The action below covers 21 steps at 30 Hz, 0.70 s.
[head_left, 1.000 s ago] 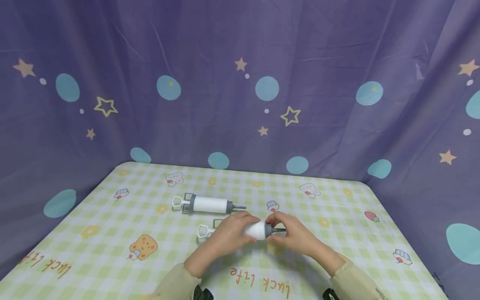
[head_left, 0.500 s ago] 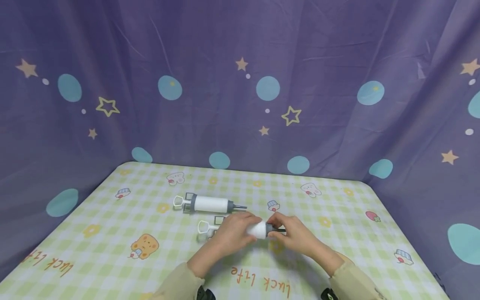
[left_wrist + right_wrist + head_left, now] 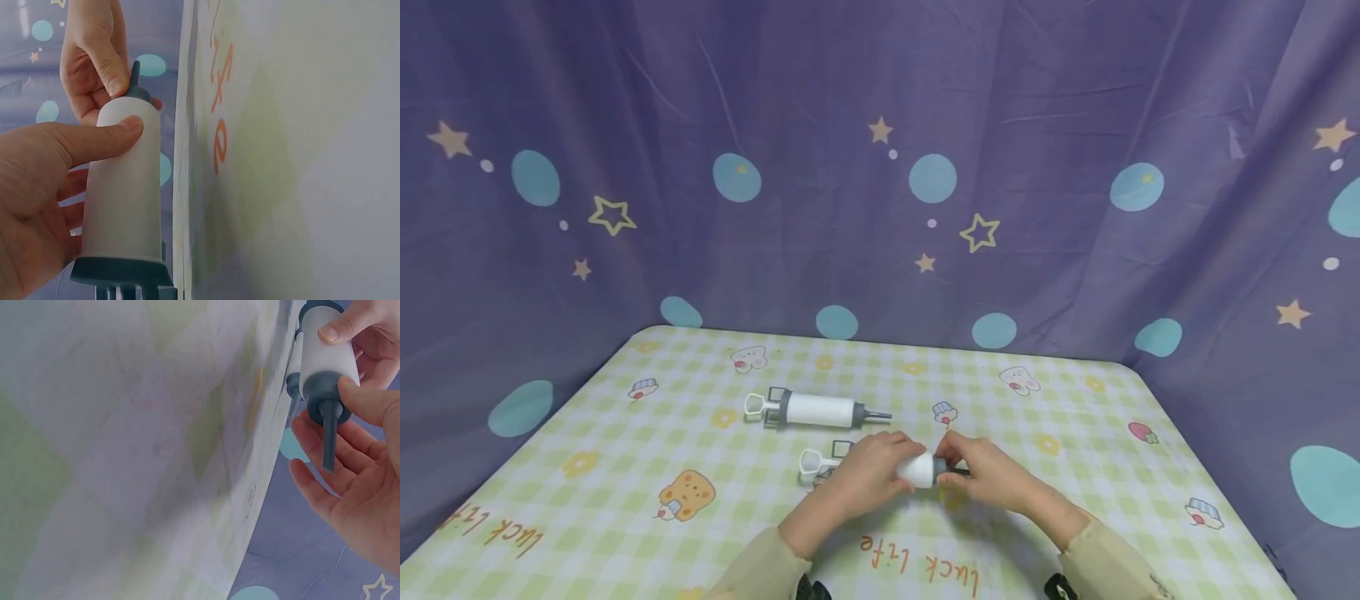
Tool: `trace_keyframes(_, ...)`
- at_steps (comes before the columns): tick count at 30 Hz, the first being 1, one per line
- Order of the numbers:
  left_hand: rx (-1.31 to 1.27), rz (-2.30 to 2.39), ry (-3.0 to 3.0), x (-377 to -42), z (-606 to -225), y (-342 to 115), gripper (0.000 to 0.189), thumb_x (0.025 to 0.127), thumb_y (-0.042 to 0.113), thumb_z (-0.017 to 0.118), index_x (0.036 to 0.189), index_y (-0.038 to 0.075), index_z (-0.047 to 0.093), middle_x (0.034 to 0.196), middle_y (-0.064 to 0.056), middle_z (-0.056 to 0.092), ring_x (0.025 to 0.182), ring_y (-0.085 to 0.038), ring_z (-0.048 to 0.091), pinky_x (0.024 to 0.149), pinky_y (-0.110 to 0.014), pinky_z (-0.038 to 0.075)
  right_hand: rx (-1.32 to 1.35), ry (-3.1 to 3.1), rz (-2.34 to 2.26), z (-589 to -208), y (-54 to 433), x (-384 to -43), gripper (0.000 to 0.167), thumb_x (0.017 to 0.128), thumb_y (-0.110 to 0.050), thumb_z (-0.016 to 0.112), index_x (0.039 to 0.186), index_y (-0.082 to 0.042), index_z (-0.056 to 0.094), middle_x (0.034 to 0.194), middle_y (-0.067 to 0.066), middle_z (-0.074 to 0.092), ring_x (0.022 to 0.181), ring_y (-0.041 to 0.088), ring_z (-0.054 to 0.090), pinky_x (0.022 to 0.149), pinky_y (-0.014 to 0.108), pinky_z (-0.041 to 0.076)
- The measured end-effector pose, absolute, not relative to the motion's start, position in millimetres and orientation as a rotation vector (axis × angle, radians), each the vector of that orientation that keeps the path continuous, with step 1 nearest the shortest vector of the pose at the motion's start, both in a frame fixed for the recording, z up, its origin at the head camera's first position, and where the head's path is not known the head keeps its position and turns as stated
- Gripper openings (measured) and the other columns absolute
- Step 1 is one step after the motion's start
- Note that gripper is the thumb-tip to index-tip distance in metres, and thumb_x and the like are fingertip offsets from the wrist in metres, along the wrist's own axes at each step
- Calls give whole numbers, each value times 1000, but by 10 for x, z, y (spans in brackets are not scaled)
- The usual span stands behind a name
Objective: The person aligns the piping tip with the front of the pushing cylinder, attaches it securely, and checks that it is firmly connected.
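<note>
My left hand (image 3: 871,473) grips the white barrel (image 3: 916,472) of a large syringe with grey ends. Its thumb lies along the barrel in the left wrist view. At the front, my right hand (image 3: 988,475) pinches the grey nozzle cap (image 3: 322,394) between thumb and fingers. The dark nozzle (image 3: 329,450) sticks out past those fingers. Part of the barrel and the grey rear collar is hidden by my left hand in the head view, while the white plunger handle (image 3: 811,463) shows to its left.
A second, matching syringe (image 3: 820,410) lies on the table just behind, its nozzle pointing right. A green-and-white checked cloth (image 3: 625,467) with cartoon prints covers the table. Behind it hangs a purple curtain (image 3: 850,208) with stars and dots.
My right fingers have closed in around the nozzle cap, covering more of it. The held syringe has shifted slightly right and nearer to me. The second syringe has stayed put.
</note>
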<state>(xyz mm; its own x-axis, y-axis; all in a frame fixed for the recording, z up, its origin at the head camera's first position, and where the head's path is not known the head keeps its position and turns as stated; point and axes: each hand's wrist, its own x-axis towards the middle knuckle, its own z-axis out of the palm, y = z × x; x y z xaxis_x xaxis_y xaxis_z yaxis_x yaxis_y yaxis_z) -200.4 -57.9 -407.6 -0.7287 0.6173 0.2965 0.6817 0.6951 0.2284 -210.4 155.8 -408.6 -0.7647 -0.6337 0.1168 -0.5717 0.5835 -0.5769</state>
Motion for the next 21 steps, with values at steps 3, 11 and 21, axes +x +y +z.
trace_keyframes(3,-1069,-505,-2739,-2019,-4087,-580,48,68,26,77,112,15,63,104,2,64,90,-13,60,79,-25,49,-1031,2688,-899,-4095,1566,-2114,20,84,-25,64,99,-16,54,93,-2,67,85,7,62,73,23,51)
trace_keyframes(11,-1056,-533,-2846,-2067,-4119,-565,48,70,27,76,115,15,62,105,1,63,90,-12,60,77,-23,49,-1008,2680,-825,-4110,1554,-2142,19,85,-24,63,101,-16,55,96,-3,66,89,9,62,72,21,50)
trace_keyframes(21,-1017,-521,-2936,-2092,-4135,-555,48,72,30,75,116,16,62,105,3,62,91,-10,59,77,-23,48,-988,2648,-826,-4166,1550,-2149,23,86,-29,60,102,-15,55,95,-3,66,84,6,61,70,18,49)
